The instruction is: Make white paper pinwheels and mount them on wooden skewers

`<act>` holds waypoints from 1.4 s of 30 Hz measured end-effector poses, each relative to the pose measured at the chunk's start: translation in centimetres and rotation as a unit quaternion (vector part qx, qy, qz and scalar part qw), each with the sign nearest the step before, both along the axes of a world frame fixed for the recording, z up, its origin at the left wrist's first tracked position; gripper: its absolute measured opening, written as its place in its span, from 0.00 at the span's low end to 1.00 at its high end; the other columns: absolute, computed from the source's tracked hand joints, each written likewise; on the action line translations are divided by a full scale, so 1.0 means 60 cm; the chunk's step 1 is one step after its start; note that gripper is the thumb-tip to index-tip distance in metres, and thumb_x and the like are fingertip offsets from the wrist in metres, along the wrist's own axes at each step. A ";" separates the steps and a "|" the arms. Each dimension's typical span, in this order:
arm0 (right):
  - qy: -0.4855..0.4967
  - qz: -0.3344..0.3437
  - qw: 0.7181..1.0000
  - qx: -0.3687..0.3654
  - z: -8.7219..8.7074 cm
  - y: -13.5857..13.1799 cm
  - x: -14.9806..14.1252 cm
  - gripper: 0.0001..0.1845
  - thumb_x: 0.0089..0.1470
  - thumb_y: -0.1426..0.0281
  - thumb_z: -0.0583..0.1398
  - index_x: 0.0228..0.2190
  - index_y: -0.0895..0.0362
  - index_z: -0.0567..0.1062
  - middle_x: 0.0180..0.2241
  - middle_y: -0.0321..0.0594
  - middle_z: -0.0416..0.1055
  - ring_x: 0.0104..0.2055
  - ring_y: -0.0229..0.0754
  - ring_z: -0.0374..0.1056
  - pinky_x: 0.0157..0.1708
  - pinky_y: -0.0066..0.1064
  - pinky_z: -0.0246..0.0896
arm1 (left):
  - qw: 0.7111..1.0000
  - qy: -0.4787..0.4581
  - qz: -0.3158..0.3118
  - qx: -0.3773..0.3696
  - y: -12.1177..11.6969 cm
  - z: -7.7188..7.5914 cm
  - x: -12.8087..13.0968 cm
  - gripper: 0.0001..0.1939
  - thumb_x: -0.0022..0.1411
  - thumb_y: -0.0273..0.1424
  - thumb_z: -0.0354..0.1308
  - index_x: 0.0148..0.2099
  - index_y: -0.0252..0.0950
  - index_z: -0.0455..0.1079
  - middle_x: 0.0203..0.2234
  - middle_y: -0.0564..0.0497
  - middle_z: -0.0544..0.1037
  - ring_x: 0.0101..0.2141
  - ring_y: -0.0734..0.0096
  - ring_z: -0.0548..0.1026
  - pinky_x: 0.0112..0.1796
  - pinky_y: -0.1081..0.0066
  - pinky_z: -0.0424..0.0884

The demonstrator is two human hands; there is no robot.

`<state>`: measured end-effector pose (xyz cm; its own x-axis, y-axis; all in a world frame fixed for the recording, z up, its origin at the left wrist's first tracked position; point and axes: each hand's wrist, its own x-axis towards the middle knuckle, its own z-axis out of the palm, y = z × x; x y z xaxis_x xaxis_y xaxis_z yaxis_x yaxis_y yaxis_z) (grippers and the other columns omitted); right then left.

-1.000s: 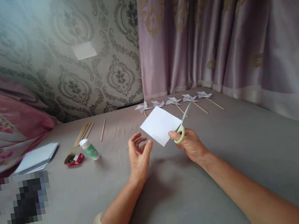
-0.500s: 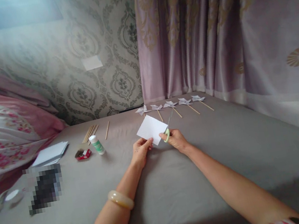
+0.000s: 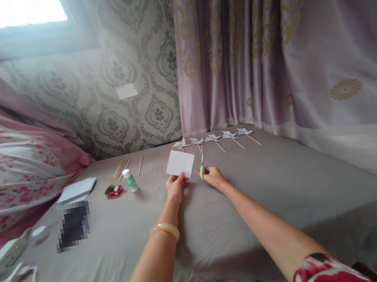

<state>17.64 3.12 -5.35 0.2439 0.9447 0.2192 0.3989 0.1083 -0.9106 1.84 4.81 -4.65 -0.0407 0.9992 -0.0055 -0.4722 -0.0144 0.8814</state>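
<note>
A square of white paper (image 3: pixel 180 163) is pinched at its lower edge by my left hand (image 3: pixel 176 188), its face tilted up toward me. Just right of it, my right hand (image 3: pixel 214 177) is closed on a pair of scissors (image 3: pixel 203 171) with light green handles. The scissor blades point away from me, apart from the paper. Beyond both hands, several white paper pinwheels (image 3: pixel 213 138) on wooden sticks lie in a row along the back of the cloth-covered surface (image 3: pixel 257 197).
Left of my hands stand a green-and-white glue bottle (image 3: pixel 130 180) and a small red box (image 3: pixel 113 190). Several wooden sticks (image 3: pixel 120 168) lie behind them. Farther left are stacked white paper (image 3: pixel 76 190), a pixelated dark object (image 3: pixel 74 226) and a white power strip (image 3: pixel 7 258).
My right hand has let go of the paper's edge and drawn the scissors away from it. My left hand still holds the paper, now turned. The camera view has shifted.
</note>
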 end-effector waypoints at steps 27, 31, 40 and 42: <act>0.039 0.222 0.963 -0.146 0.063 -0.001 0.012 0.32 0.49 0.38 0.49 0.26 0.56 0.66 0.14 0.26 0.53 0.17 0.33 0.48 0.20 0.26 0.44 | 0.995 -0.053 -0.005 -0.085 0.049 0.073 0.012 0.24 0.29 0.37 0.74 0.25 0.34 0.64 0.19 0.58 0.70 0.21 0.82 0.69 0.25 0.78 0.62; 0.043 0.249 0.955 -0.156 0.058 -0.011 0.003 0.33 0.50 0.38 0.46 0.26 0.56 0.66 0.15 0.27 0.53 0.18 0.33 0.48 0.20 0.27 0.44 | 0.995 -0.043 -0.013 -0.087 0.047 0.059 0.028 0.24 0.28 0.39 0.74 0.24 0.34 0.65 0.19 0.56 0.70 0.22 0.80 0.69 0.26 0.77 0.62; -0.111 0.268 0.951 -0.103 0.055 -0.022 -0.005 0.25 0.55 0.47 0.50 0.22 0.55 0.60 0.21 0.32 0.58 0.25 0.36 0.53 0.26 0.30 0.45 | 0.997 -0.014 0.000 -0.078 0.053 0.038 0.018 0.17 0.36 0.36 0.72 0.23 0.33 0.68 0.19 0.55 0.71 0.23 0.80 0.67 0.26 0.76 0.60; -0.126 0.267 0.949 -0.107 0.052 -0.023 -0.005 0.24 0.56 0.49 0.49 0.22 0.54 0.60 0.21 0.32 0.57 0.25 0.36 0.53 0.26 0.30 0.45 | 0.997 -0.014 0.001 -0.077 0.056 0.038 0.018 0.16 0.37 0.36 0.71 0.23 0.33 0.69 0.19 0.54 0.72 0.23 0.79 0.68 0.27 0.76 0.60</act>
